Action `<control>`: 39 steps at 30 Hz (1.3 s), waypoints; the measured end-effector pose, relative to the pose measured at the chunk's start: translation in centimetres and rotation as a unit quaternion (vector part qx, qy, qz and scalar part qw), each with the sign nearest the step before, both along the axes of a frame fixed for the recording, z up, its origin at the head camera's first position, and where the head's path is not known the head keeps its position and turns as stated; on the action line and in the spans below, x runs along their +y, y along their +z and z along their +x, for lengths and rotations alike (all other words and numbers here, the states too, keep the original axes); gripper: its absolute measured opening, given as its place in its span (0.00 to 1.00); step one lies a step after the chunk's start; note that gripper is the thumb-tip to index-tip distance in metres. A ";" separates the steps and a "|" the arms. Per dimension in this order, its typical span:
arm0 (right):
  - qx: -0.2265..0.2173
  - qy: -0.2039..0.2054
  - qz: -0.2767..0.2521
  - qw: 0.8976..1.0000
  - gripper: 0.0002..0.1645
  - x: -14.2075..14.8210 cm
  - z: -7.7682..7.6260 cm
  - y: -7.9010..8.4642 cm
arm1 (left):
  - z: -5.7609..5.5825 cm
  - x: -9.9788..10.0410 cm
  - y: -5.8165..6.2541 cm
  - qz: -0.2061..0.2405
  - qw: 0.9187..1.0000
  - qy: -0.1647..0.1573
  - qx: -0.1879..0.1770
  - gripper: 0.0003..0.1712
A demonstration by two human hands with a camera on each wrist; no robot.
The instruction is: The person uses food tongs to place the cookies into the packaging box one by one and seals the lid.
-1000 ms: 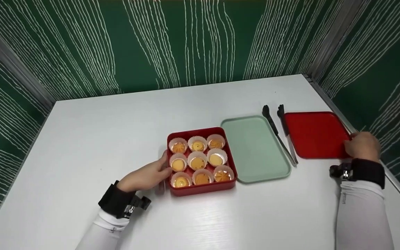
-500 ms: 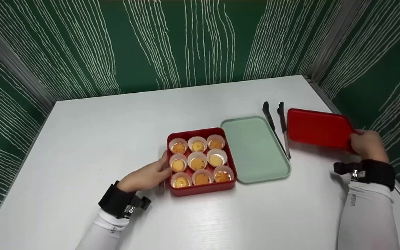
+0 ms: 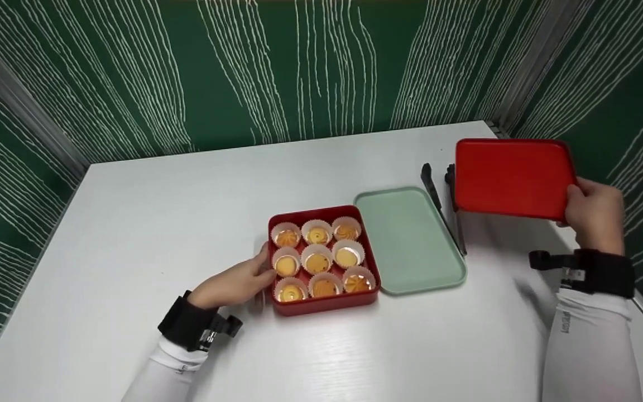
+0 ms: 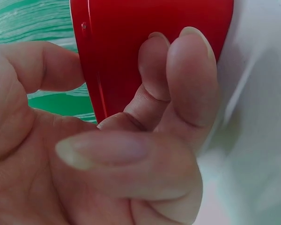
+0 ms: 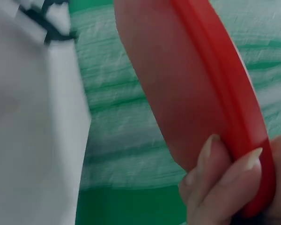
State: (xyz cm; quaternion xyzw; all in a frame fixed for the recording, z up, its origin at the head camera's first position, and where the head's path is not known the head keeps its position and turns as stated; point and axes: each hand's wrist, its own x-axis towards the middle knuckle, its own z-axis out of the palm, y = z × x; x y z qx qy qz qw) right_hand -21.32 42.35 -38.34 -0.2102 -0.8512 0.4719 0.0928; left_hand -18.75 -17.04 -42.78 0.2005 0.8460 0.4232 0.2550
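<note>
My left hand [image 3: 232,283] holds the left wall of a red box [image 3: 321,306], thumb at the rim and fingers against the outside. In the left wrist view, its curled fingers lie before the red side wall. Inside the box, several cookies [image 3: 317,262] sit in white paper cups, in rows. My right hand [image 3: 598,212] grips a square red lid [image 3: 514,178] with a shallow rim by its right edge, raised over the table and tilted. In the right wrist view, fingertips press on the flat face of the lid beside its rim.
A pale green tray [image 3: 413,240] lies right beside the box. Black-tipped metal tongs [image 3: 432,187] lie along the tray's right edge, one arm partly hidden by the lid. Green walls with white lines [image 3: 338,67] enclose the white table [image 3: 159,223] at the back and sides.
My right hand has lifted the red lid off the table, first tilting it, then raising it up and back. The tongs have shifted slightly. My left hand and the box have stayed put.
</note>
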 end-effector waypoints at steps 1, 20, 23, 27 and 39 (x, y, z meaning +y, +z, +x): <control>0.015 0.008 0.004 1.000 0.33 -0.9 -0.2 0.2 | 0.0 0.0 0.1 -0.006 1.000 0.004 0.001 0.43; 0.208 0.205 -0.003 0.956 0.23 -21.9 0.8 -1.0 | -0.7 4.9 4.9 0.066 0.985 0.121 0.106 0.31; 0.233 0.224 -0.008 0.946 0.23 -23.5 1.6 -0.9 | -0.7 4.8 4.8 0.097 0.984 0.113 0.093 0.23; 0.229 0.246 -0.016 0.942 0.24 -24.0 2.2 -0.6 | -0.6 4.5 4.8 0.113 0.982 0.129 0.081 0.14; 0.260 0.242 0.045 0.934 0.18 -23.2 2.4 0.2 | 0.0 3.8 5.8 0.171 0.962 0.166 0.137 0.09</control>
